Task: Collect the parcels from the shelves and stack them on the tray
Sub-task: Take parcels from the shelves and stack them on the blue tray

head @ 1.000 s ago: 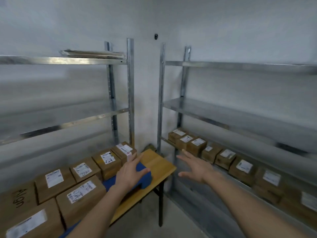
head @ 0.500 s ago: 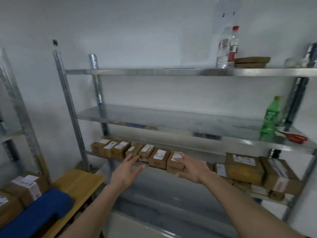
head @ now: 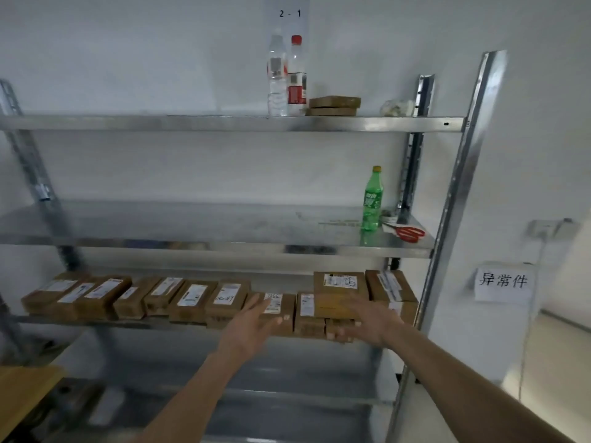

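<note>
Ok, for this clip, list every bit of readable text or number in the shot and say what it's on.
"2 - 1": on the wall sheet above the top shelf.
"异常件": on the white paper sign on the wall right of the rack.
Green bottle: white label characters, too blurred to read.
Parcels: printed labels and handwritten marks, too small and blurred to read.
Two clear bottles: labels unreadable.

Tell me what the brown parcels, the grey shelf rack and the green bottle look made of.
Brown parcels: likely matte cardboard with white paper labels. Grey shelf rack: apparently shiny galvanised steel, showing reflections. Green bottle: probably translucent plastic.
</note>
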